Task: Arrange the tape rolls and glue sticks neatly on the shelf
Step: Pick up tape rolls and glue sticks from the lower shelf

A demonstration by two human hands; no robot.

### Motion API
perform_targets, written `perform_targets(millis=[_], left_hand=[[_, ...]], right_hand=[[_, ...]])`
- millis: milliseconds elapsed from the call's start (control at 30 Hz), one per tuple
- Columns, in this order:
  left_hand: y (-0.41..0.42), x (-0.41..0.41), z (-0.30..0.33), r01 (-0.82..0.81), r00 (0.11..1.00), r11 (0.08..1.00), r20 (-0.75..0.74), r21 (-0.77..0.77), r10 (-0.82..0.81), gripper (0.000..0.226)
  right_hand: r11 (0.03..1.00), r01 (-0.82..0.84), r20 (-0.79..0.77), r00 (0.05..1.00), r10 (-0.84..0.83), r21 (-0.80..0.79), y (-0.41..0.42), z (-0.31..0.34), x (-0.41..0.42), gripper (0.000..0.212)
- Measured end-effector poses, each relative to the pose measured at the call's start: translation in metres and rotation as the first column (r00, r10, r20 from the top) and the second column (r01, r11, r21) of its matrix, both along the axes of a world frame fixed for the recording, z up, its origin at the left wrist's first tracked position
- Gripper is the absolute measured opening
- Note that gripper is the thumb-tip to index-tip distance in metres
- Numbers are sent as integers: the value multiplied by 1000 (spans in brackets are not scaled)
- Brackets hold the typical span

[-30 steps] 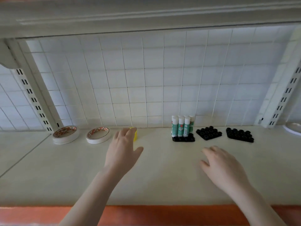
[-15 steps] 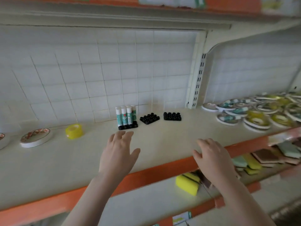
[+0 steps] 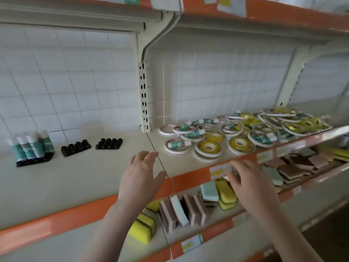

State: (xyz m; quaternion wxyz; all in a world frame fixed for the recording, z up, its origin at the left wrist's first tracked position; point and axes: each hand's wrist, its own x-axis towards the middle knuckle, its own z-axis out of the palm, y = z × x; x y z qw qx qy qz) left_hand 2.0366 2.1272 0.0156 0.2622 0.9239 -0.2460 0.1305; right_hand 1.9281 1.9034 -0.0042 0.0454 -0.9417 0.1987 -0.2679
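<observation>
Left forearm rises from the bottom edge, angled up and slightly right; left hand (image 3: 140, 175) held palm-down above the front of the shelf (image 3: 79, 178), wrist straight. Right forearm enters from lower right, angled up and left; right hand (image 3: 252, 183) sits in front of the shelf's orange front edge (image 3: 62, 220), palm-down.

Surface, left to right: cream shelf board backed by a white grid panel (image 3: 75, 87). At far left, four glue sticks (image 3: 31, 146) stand upright in a black holder (image 3: 35, 160). Just right of them, two more black holders (image 3: 76, 147), apart from each other. A slotted upright post (image 3: 144, 97) divides the bays. Right bay: a loose heap of tape rolls (image 3: 226, 135), white-rimmed and yellow, with further glue sticks lying flat among and on them. Lower shelf holds sponges (image 3: 188, 208), yellow, pink, brown and green.

Hands: left fingers straight and slightly spread, thumb out, holding nothing; contact with the shelf cannot be judged. Right fingers loosely bent, spread, holding nothing; fingertips blurred.
</observation>
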Motion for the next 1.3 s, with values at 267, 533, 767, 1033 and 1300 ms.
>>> perform_targets(millis=[267, 533, 767, 1033, 1300], left_hand=[[-106, 2, 4, -11, 1000, 999, 15, 31, 10, 52], [-158, 49, 5, -12, 1000, 1000, 27, -5, 13, 47], [-185, 92, 6, 10, 1000, 1000, 22, -1, -10, 44], [-221, 122, 4, -38, 999, 986, 6, 165, 37, 39], [-242, 133, -1, -101, 994, 969, -20, 227, 108, 27]], right_hand=[[1000, -3, 44, 999, 3, -1, -111, 7, 9, 25], [996, -75, 61, 996, 73, 40, -158, -4, 55, 30], [987, -161, 110, 981, 158, 24, -173, 1, 105, 32], [953, -299, 168, 938, 304, -57, -208, -1, 154, 31], [931, -360, 182, 914, 363, -49, -244, 0, 178, 31]])
